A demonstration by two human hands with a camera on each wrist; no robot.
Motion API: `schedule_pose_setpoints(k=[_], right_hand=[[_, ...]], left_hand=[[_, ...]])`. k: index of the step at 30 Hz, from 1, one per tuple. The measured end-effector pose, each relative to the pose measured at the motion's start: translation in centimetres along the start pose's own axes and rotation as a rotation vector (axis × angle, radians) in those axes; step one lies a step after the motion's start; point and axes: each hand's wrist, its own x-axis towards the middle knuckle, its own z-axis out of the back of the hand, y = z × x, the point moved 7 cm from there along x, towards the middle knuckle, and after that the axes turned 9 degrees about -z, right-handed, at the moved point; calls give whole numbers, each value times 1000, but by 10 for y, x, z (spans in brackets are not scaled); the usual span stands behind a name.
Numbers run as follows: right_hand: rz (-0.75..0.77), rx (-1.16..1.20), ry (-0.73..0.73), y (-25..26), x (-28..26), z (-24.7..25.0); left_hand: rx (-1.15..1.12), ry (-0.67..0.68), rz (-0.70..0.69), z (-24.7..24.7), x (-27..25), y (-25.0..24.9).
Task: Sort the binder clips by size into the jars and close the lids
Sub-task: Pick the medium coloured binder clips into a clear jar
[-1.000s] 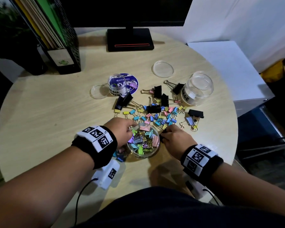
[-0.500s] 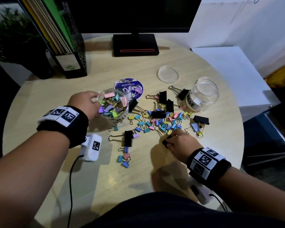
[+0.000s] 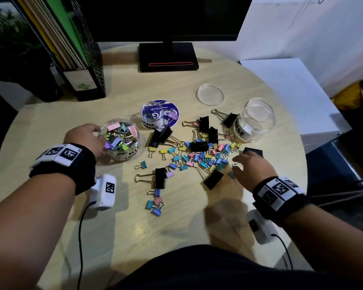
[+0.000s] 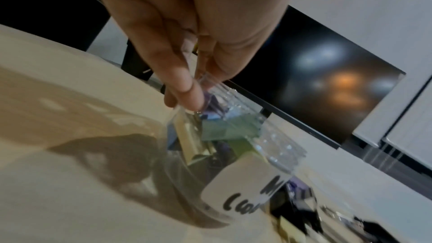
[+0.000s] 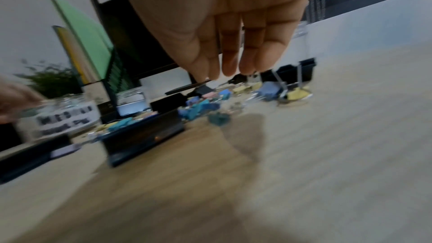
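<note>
The medium jar (image 3: 122,141), pinched by the left hand (image 3: 86,137), is being set aside leftward; the right hand (image 3: 253,167), spread, is being lowered toward the small clips (image 3: 201,159), so small-clip sorting likely follows.

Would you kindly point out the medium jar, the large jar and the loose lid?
medium jar (image 3: 122,143), head view, on its clear wall.
large jar (image 3: 258,120), head view, on its clear wall.
loose lid (image 3: 209,94), head view, on its centre.
</note>
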Motion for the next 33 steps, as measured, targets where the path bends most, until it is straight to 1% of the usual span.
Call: schedule_pose_setpoints(k=[3, 6, 10, 14, 18, 20, 22, 23, 28, 33], right_hand=[[-132, -7, 15, -24, 16, 0], [-178, 1, 11, -34, 21, 2], [-108, -55, -13, -32, 20, 1], [31, -304, -51, -22, 18, -2], [45, -401, -65, -17, 24, -7], [45, -434, -98, -13, 25, -6], [47, -448, -123, -9, 25, -5], [50, -448, -121, -7, 25, -6], [67, -426, -44, 3, 25, -7], [66, -267, 82, 12, 28, -6]], left_hand=[[-8, 37, -7, -11, -5, -6], [-35, 59, 8, -22, -10, -9], [-57, 64, 12, -28, -12, -8], [-46, 65, -7, -27, -14, -6], [43, 75, -50, -23, -16, -11], [62, 24, -70, -17, -20, -17], [68, -24, -119, -12, -27, -30], [78, -21, -156, -12, -31, -39], [181, 67, -366, -26, -60, -87], [160, 143, -470, -40, -76, -115]])
